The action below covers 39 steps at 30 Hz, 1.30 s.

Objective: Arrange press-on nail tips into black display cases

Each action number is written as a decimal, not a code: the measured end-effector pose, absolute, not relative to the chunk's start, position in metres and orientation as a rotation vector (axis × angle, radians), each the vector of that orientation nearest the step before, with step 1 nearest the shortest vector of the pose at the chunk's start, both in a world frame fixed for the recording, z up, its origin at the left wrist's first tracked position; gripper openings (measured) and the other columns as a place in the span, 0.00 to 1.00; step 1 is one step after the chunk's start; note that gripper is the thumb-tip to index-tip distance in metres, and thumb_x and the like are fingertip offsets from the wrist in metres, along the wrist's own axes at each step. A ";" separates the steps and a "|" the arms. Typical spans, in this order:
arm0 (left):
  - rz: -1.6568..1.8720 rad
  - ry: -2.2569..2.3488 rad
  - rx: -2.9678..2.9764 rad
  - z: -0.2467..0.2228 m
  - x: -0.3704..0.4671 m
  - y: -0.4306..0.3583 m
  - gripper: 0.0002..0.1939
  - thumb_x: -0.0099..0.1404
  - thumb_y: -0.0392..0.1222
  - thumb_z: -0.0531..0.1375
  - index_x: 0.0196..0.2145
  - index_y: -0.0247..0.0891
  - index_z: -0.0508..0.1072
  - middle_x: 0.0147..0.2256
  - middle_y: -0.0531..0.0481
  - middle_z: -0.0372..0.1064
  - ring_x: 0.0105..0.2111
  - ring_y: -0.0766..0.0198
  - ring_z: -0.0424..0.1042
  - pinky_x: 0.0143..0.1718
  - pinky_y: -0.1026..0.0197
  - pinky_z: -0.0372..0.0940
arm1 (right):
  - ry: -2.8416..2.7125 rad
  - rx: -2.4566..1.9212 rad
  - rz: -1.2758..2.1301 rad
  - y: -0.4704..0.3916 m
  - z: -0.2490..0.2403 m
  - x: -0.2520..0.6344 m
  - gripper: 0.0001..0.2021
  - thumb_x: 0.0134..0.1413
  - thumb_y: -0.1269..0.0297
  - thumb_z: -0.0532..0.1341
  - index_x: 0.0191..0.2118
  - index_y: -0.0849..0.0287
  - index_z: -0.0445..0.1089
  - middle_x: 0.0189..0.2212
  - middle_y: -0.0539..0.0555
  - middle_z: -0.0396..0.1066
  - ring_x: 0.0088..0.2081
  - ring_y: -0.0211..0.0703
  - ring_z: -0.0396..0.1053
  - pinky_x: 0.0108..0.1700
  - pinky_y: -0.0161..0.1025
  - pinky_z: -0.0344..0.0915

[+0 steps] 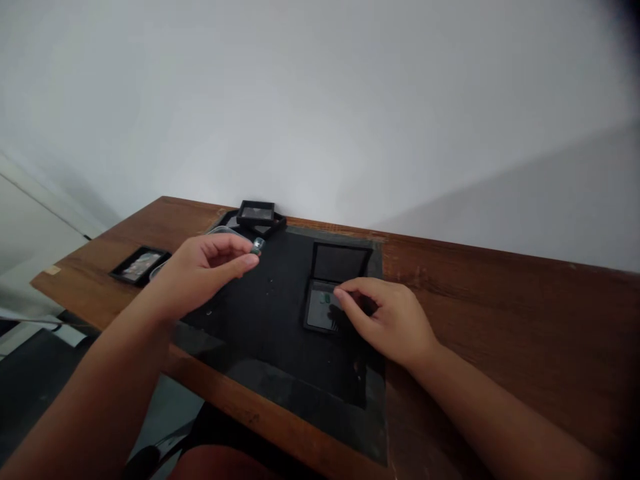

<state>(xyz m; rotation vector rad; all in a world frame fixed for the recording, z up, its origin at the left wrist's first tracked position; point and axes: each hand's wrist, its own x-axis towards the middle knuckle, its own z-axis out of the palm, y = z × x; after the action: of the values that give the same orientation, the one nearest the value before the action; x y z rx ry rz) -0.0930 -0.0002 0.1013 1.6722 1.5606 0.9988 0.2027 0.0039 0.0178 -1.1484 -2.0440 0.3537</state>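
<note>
The open black case (315, 319) is resting toward the right side of the black mat (260, 340), which is covering a middle stretch of the brown wooden desk (480, 313). At the far edge of the desk, black trays (255, 223) are sitting in a loose pile; a separate black frame (124, 276) is lying well to the left. A clear container (223, 230) is showing only in part behind the left hand (193, 270).

The right hand (393, 320) is clearly the nearer one: its fingers are hovering over, or touching, the right part of the base, which is lying leftward of and below their tips. Thumb and forefinger are nearly meeting; whether they are gripping anything cannot be determined. The left hand is hanging well apart from the case, to its left, with thumb and forefinger pinching a small clear-and-green piece (258, 246).

The case is standing with its dark lid (340, 263) raised on the far side. Base and lid together are running lengthwise away from the person; the base alone is appearing nearly square. Its floor is looking grey and glossy inside a dark rim. Tiny green pieces (327, 299) are lying there, just left of the right fingertips.
</note>
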 end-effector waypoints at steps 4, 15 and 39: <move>1.152 1.282 1.528 0.071 -0.036 -0.001 0.13 0.58 0.48 0.73 0.36 0.38 0.80 0.29 0.51 0.78 0.27 0.67 0.71 0.29 0.65 0.67 | -1.957 -0.931 0.392 0.001 0.018 0.201 0.07 0.64 0.61 0.65 0.41 0.57 0.80 0.25 0.46 0.76 0.23 0.34 0.69 0.28 0.34 0.64; 1.031 1.117 1.447 0.033 -0.001 0.001 0.07 0.62 0.44 0.71 0.33 0.38 0.82 0.30 0.51 0.79 0.29 0.68 0.73 0.32 0.66 0.68 | -1.874 -0.823 0.475 0.004 0.012 0.199 0.17 0.61 0.68 0.67 0.55 0.55 0.75 0.36 0.48 0.76 0.25 0.31 0.63 0.27 0.33 0.66; 1.288 1.241 1.425 0.035 -0.022 0.004 0.12 0.70 0.47 0.68 0.30 0.43 0.76 0.28 0.54 0.71 0.27 0.68 0.68 0.30 0.65 0.64 | -1.937 -1.183 0.327 0.016 0.012 0.216 0.10 0.57 0.68 0.62 0.38 0.56 0.82 0.27 0.49 0.78 0.26 0.38 0.70 0.31 0.38 0.65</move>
<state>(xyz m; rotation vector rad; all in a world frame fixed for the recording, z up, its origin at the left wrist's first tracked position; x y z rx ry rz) -0.0221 0.0036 0.0347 1.4250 1.2409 1.2876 0.2155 0.0156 0.0122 -1.1828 -1.9369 0.3272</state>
